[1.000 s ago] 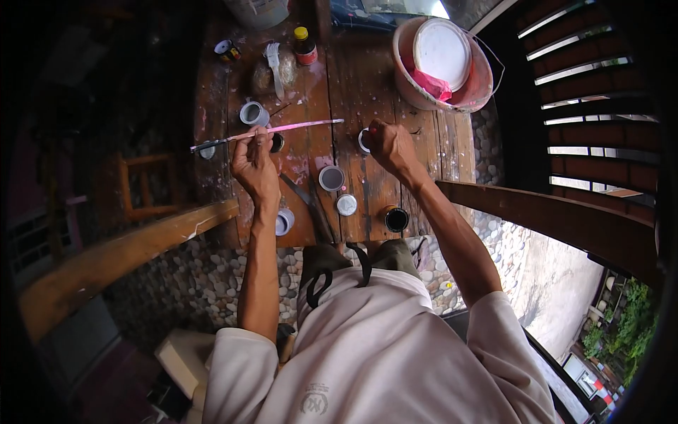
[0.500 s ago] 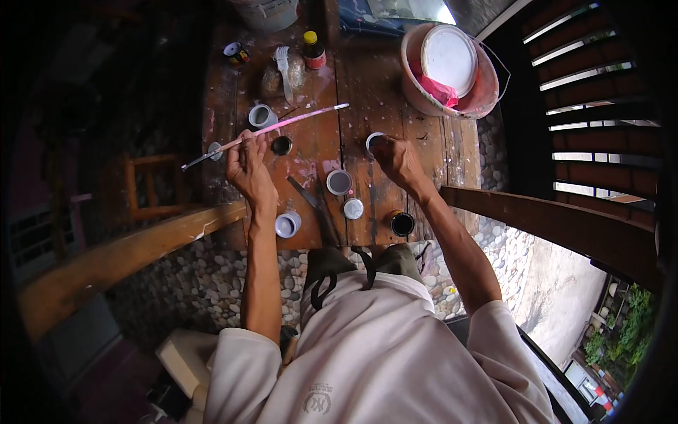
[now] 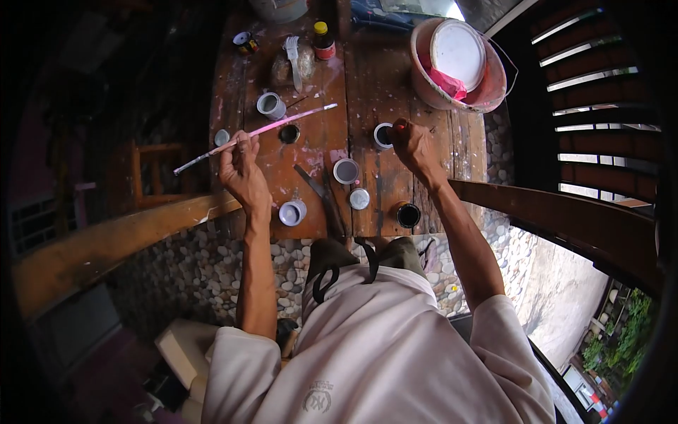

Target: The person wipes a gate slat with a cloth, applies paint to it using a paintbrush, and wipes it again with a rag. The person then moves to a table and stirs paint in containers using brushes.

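My left hand pinches a long thin stick, pink and white along its right part and dark at its lower left end. The stick slants over the table beside an open grey tin and a small dark pot. My right hand is closed at the right edge of a small open tin with dark contents; what its fingers hold is too hidden to name. Between the hands are a tin of grey paint and a pale round lid. A flat dark blade lies left of them.
On the wooden table stand a pink-stained bucket with a white lid, a yellow-capped bottle, a white brush, a lilac paint tin and a black tin. Wooden rails flank me.
My left hand has moved down and left with the stick, which now slants up to the right. My right hand remains by the small tin. The view has shifted slightly.
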Demonstrator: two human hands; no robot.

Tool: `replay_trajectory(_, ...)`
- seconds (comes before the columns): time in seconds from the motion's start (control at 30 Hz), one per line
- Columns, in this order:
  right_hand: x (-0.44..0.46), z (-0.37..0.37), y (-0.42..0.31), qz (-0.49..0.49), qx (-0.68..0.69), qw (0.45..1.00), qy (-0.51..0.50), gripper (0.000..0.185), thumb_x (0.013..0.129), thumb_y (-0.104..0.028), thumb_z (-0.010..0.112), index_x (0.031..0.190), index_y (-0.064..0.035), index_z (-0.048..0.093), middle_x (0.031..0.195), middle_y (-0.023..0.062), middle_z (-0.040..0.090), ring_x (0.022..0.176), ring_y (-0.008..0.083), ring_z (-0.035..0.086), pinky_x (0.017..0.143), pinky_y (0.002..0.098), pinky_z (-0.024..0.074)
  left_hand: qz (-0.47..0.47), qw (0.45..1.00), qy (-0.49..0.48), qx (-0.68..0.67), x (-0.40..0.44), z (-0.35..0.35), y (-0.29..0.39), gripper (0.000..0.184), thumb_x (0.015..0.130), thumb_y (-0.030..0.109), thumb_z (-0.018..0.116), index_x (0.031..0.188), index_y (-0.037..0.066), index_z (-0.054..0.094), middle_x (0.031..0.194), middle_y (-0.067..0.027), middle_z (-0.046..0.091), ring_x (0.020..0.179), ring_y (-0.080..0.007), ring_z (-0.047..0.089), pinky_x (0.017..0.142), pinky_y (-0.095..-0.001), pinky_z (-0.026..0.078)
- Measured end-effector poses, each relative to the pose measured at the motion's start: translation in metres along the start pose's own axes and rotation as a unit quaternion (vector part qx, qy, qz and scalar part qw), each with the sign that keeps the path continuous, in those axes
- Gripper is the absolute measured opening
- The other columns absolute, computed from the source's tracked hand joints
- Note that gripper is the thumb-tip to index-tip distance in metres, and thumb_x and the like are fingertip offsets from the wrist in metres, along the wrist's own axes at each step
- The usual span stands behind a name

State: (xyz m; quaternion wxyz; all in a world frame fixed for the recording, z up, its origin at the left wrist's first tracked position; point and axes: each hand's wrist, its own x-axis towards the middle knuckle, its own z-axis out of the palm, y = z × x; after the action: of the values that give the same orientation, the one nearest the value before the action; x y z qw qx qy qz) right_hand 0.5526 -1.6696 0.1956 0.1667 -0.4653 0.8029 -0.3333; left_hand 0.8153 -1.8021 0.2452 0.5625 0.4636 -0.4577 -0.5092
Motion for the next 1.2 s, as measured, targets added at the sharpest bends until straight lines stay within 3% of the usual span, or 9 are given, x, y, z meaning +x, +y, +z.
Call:
replay_trajectory(0.03,0.001,-0.001,-0.002,0.008,-0.019,1.000,-0.002,0.026,0.085,-0.022,0.053,0.073,-0.0007,0.062,0.066,0.0240,0.058,0.067,0.0418,0.060,0.057,0.0447,0.0452,0.000,1.000,-0.002,-0.002,-0.001,-0.001,-0.002,0.023,0.090,0.014,0.060,0.107,-0.001,0.057,0.108,-0.0116,0.061,0.094,-0.0210,0.063,0.087,-0.0320,0.050)
replay_trajectory(0.27,0.002,-0.014,0.002,0.021,0.026,0.999,0.031,0.025,0.084,-0.024,0.058,0.076,-0.0006,0.064,0.066,0.0231,0.059,0.066,0.0415,0.060,0.058,0.0438,0.0464,-0.078,0.996,0.007,-0.049,-0.015,-0.019,-0.017,0.025,0.090,0.016,0.060,0.108,-0.002,0.058,0.103,-0.0115,0.062,0.094,-0.0211,0.063,0.086,-0.0300,0.051)
replay_trajectory(0.4,0.002,-0.014,0.018,0.044,0.057,0.996,0.048,0.025,0.084,-0.025,0.061,0.079,-0.0006,0.066,0.066,0.0213,0.061,0.064,0.0375,0.062,0.059,0.0406,0.0479,-0.158,0.984,0.033,-0.080,-0.034,-0.032,-0.030,0.025,0.090,0.017,0.060,0.107,-0.001,0.058,0.102,-0.0108,0.062,0.092,-0.0207,0.062,0.085,-0.0300,0.051)
replay_trajectory(0.53,0.006,-0.013,0.031,0.072,0.085,0.993,0.031,0.026,0.084,-0.026,0.062,0.083,-0.0013,0.068,0.069,0.0188,0.064,0.064,0.0327,0.065,0.061,0.0387,0.0488,-0.179,0.981,0.038,-0.063,-0.055,-0.045,-0.038,0.026,0.090,0.019,0.060,0.108,0.000,0.057,0.099,-0.0093,0.062,0.090,-0.0193,0.062,0.085,-0.0309,0.051)
replay_trajectory(0.7,0.008,-0.017,0.023,0.067,0.055,0.996,0.011,0.026,0.084,-0.027,0.062,0.083,-0.0014,0.068,0.073,0.0192,0.065,0.069,0.0324,0.065,0.064,0.0387,0.0491,-0.199,0.978,-0.032,-0.050,-0.075,-0.051,-0.042,0.022,0.090,0.021,0.061,0.104,0.003,0.058,0.092,-0.0058,0.063,0.085,-0.0150,0.062,0.081,-0.0283,0.052)
replay_trajectory(0.8,0.008,-0.016,0.025,0.070,0.054,0.996,-0.001,0.026,0.084,-0.027,0.062,0.082,-0.0017,0.068,0.074,0.0193,0.065,0.071,0.0334,0.065,0.065,0.0387,0.0497,-0.225,0.971,-0.058,-0.054,-0.094,-0.049,-0.041,0.023,0.092,0.019,0.058,0.107,0.002,0.057,0.096,-0.0074,0.061,0.089,-0.0169,0.062,0.084,-0.0296,0.051)
replay_trajectory(0.9,0.010,-0.009,0.036,0.038,0.046,0.998,0.029,0.026,0.084,-0.028,0.061,0.082,-0.0025,0.068,0.074,0.0193,0.065,0.072,0.0336,0.065,0.065,0.0390,0.0496,-0.261,0.962,-0.019,-0.084,-0.119,-0.055,-0.046,0.022,0.091,0.020,0.059,0.105,0.003,0.058,0.095,-0.0063,0.062,0.089,-0.0161,0.062,0.083,-0.0288,0.051)
replay_trajectory(1.07,0.011,-0.014,0.038,0.045,0.030,0.998,-0.011,0.026,0.085,-0.029,0.060,0.085,-0.0046,0.069,0.073,0.0185,0.065,0.071,0.0331,0.065,0.063,0.0398,0.0482,-0.317,0.937,0.071,-0.131,-0.145,-0.095,-0.058,0.026,0.091,0.021,0.059,0.108,0.003,0.057,0.098,-0.0069,0.062,0.090,-0.0172,0.063,0.084,-0.0299,0.051)
replay_trajectory(1.2,0.010,-0.017,0.034,0.079,0.052,0.995,-0.035,0.028,0.086,-0.031,0.060,0.086,-0.0050,0.070,0.070,0.0172,0.064,0.068,0.0321,0.064,0.062,0.0389,0.0476,-0.339,0.916,0.093,-0.194,-0.146,-0.151,-0.082,0.026,0.091,0.020,0.058,0.110,0.002,0.055,0.103,-0.0065,0.058,0.100,-0.0175,0.057,0.095,-0.0322,0.046)
